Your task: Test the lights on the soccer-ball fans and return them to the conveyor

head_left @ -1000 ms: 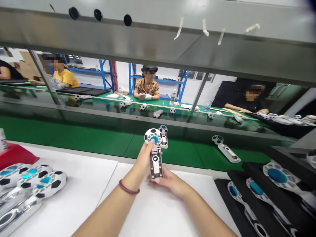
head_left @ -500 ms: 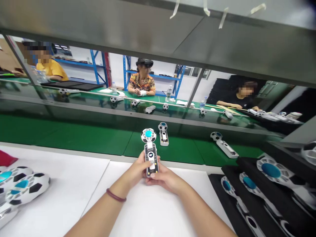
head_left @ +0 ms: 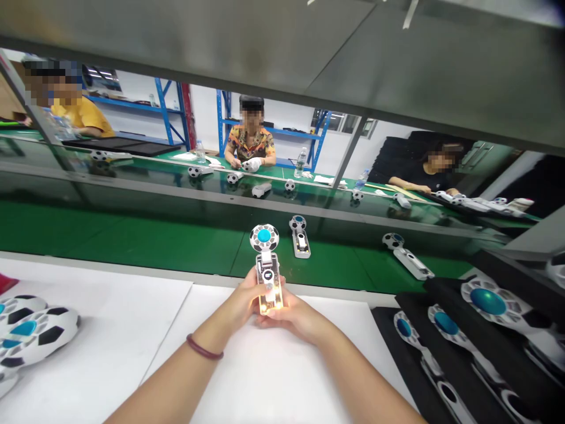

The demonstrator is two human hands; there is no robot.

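Both my hands hold a handheld fan (head_left: 263, 237) upright above the white table edge. Its round head has a black-and-white football pattern and a blue centre. A small display shows on the clear-fronted handle, and warm yellow lights glow at its lower end. My left hand (head_left: 245, 299) wraps the handle from the left, its thumb lying on the front. My right hand (head_left: 293, 315) grips the bottom from the right. Some fingers of both hands are hidden behind the handle. A similar fan (head_left: 301, 238) lies just beyond, on the green belt (head_left: 145, 241).
Another fan (head_left: 408, 257) lies on the belt to the right. Black foam trays (head_left: 388, 335) with several fans stand at the right. More football-patterned fans (head_left: 55, 333) lie at the left on the white table (head_left: 110, 330). Overhead runs a grey shelf (head_left: 220, 47). Co-workers (head_left: 251, 141) sit across the belt.
Yellow lights at the lower end of the held fan's handle have come on. My view has shifted slightly. Both hands keep their grip.
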